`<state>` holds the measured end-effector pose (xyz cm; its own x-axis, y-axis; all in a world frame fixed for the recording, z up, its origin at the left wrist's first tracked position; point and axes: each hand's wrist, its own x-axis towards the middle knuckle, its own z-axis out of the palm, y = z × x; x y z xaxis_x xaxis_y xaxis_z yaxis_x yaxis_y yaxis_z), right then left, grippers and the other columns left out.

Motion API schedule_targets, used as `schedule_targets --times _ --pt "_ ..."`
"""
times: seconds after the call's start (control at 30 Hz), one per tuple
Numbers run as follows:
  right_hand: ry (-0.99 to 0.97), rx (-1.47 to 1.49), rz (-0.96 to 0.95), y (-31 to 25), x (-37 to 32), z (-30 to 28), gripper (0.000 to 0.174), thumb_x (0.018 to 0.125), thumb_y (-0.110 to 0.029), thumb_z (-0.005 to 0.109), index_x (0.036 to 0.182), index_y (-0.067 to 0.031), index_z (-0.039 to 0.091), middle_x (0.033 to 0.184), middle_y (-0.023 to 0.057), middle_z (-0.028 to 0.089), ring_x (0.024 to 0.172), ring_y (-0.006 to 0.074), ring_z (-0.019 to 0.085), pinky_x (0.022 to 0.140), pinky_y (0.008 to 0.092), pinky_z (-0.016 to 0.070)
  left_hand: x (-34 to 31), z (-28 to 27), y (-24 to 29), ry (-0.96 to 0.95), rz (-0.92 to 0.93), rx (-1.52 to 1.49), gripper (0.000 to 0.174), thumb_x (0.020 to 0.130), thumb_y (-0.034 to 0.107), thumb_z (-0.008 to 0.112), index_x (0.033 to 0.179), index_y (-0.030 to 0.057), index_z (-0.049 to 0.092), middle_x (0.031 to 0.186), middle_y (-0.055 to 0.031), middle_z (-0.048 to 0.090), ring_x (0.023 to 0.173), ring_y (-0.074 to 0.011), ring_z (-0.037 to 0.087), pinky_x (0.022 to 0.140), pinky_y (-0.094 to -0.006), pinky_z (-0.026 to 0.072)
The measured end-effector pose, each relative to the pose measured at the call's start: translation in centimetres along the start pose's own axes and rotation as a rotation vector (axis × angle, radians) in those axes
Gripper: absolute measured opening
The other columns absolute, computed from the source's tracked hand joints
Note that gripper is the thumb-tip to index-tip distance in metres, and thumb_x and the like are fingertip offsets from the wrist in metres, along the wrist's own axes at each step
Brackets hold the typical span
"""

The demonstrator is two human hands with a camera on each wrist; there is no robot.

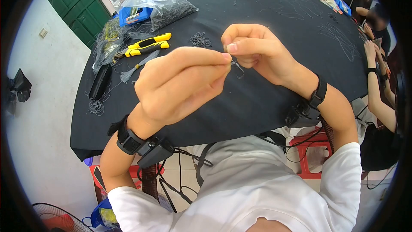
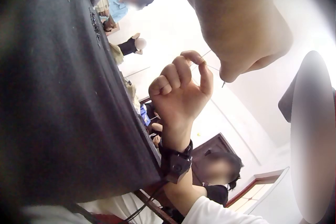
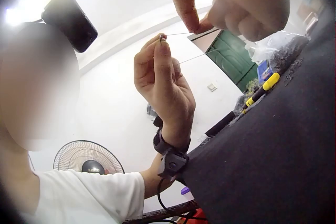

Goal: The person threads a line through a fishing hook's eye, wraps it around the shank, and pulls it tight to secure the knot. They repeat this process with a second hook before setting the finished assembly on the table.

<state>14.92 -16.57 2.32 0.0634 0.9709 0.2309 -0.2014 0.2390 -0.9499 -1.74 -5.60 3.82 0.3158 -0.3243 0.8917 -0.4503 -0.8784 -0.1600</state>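
Note:
Both hands are raised over the dark tablecloth, fingertips close together. My left hand (image 1: pixel 182 83) pinches a small dark fish hook (image 3: pixel 161 39) between thumb and forefinger. From the pinch a thin line (image 3: pixel 179 34) runs taut to my right hand (image 1: pixel 266 53), whose thumb and forefinger pinch it. The right hand's other fingers curl in toward the palm, seen in the left wrist view. Beyond the hands lies a small pile of dark hooks (image 1: pixel 200 40).
Yellow-and-black pliers (image 1: pixel 148 45) and a black case (image 1: pixel 100 82) lie at the left, near tangled line (image 1: pixel 107 38). Behind them stand a clear bag (image 1: pixel 171 10) of dark small pieces and a blue box (image 1: pixel 135 16). Other people sit along the right edge.

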Motion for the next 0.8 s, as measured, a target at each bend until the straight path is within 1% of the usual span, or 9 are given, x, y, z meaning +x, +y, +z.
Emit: schedule_targets --times 0.07,0.17,0.2,0.3,0.37,0.43,0.5,0.6,0.8 --pt "-0.002 -0.008 0.016 0.2 0.0 -0.1 0.006 0.079 -0.013 0.062 0.082 -0.0074 0.062 0.055 -0.0101 0.038 0.046 0.0007 0.025 0.044 0.0211 0.0155 0.1 0.1 0.4 0.017 -0.083 0.057 0.019 0.062 -0.006 0.070 0.079 0.0002 0.065 0.084 -0.0074 0.064 0.054 -0.0119 0.056 0.045 -0.0218 0.0423" --pt "0.006 -0.148 0.011 0.2 0.1 0.3 0.008 0.081 -0.012 0.059 0.083 -0.0051 0.056 0.057 -0.0095 0.038 0.049 0.0001 0.026 0.046 0.0200 0.0182 -0.5 0.2 0.2 0.054 -0.384 -0.031 0.018 0.063 -0.006 0.070 0.078 0.0034 0.065 0.085 -0.0045 0.065 0.046 -0.0039 0.042 0.040 -0.0176 0.0306" --pt "-0.005 -0.179 -0.039 0.5 0.1 0.5 0.007 0.081 -0.010 0.060 0.082 -0.0052 0.056 0.056 -0.0097 0.037 0.049 -0.0002 0.026 0.046 0.0200 0.0188 -0.9 0.7 -0.4 0.120 -0.404 -0.087 0.015 0.066 -0.005 0.069 0.078 0.0038 0.065 0.086 -0.0024 0.064 0.045 0.0012 0.030 0.040 -0.0153 0.0201" --pt "-0.027 -0.311 -0.170 1.1 -0.2 0.9 0.006 0.079 -0.005 0.062 0.079 -0.0051 0.056 0.054 -0.0102 0.034 0.049 -0.0010 0.027 0.046 0.0198 0.0203 -1.4 1.3 -0.9 0.173 -0.630 -0.190 0.013 0.069 -0.005 0.067 0.079 0.0027 0.064 0.086 -0.0011 0.063 0.047 0.0026 0.030 0.041 -0.0148 0.0196" --pt "-0.029 -0.451 -0.226 0.8 -0.5 1.2 0.007 0.079 -0.002 0.060 0.078 -0.0047 0.053 0.054 -0.0102 0.031 0.050 -0.0009 0.026 0.047 0.0196 0.0209 -1.6 1.6 -1.0 0.178 -0.697 -0.253 0.011 0.071 -0.004 0.066 0.080 0.0018 0.063 0.085 -0.0002 0.062 0.049 0.0041 0.029 0.041 -0.0146 0.0194" --pt "-0.002 -0.606 -0.356 0.4 -0.7 1.3 0.007 0.078 -0.001 0.059 0.078 -0.0046 0.053 0.054 -0.0093 0.028 0.050 0.0004 0.024 0.048 0.0200 0.0202 -1.7 1.8 -1.1 0.171 -0.767 -0.303 0.011 0.072 -0.004 0.066 0.080 0.0016 0.063 0.085 -0.0003 0.062 0.049 0.0040 0.029 0.041 -0.0145 0.0196" --pt "0.038 -0.722 -0.482 0.3 -0.8 1.4 0.007 0.077 -0.002 0.060 0.079 -0.0045 0.053 0.053 -0.0082 0.028 0.050 0.0011 0.024 0.048 0.0204 0.0205 -1.6 1.8 -1.0 0.156 -0.775 -0.308 0.011 0.071 -0.004 0.066 0.080 0.0017 0.063 0.083 0.0005 0.062 0.049 0.0039 0.029 0.042 -0.0146 0.0196" --pt "0.078 -0.805 -0.550 -0.1 -0.9 1.4 0.007 0.076 -0.002 0.060 0.080 -0.0044 0.055 0.053 -0.0064 0.027 0.049 0.0021 0.025 0.047 0.0211 0.0216 -1.5 1.7 -0.9 0.098 -0.762 -0.267 0.011 0.070 -0.003 0.066 0.079 0.0018 0.063 0.081 0.0018 0.062 0.048 0.0031 0.029 0.041 -0.0155 0.0198" --pt "0.134 -0.903 -0.601 -1.0 -0.4 0.7 0.006 0.078 -0.004 0.059 0.084 -0.0037 0.057 0.054 -0.0051 0.029 0.049 0.0028 0.027 0.046 0.0220 0.0232 -1.6 1.8 -0.9 -0.024 -0.695 -0.228 0.011 0.067 -0.002 0.068 0.075 0.0020 0.062 0.077 0.0018 0.061 0.044 -0.0008 0.028 0.040 -0.0190 0.0207"
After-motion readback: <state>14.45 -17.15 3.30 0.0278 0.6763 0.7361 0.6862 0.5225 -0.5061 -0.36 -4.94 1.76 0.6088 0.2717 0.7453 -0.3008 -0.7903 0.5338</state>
